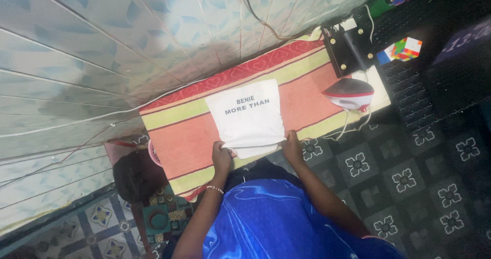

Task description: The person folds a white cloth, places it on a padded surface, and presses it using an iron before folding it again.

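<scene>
A folded white garment with dark print lies on a striped red, orange and yellow-green cloth spread on the floor. My left hand pinches the garment's near left corner. My right hand holds its near right corner. Both hands grip the near edge, where a folded layer hangs down. A red, white and dark clothes iron rests on the cloth's right end, well clear of my right hand.
A dark box with brass studs and a colourful puzzle cube lie beyond the iron. A dark bundle sits left of the cloth. Cables run along the tiled wall. Patterned floor covering extends right.
</scene>
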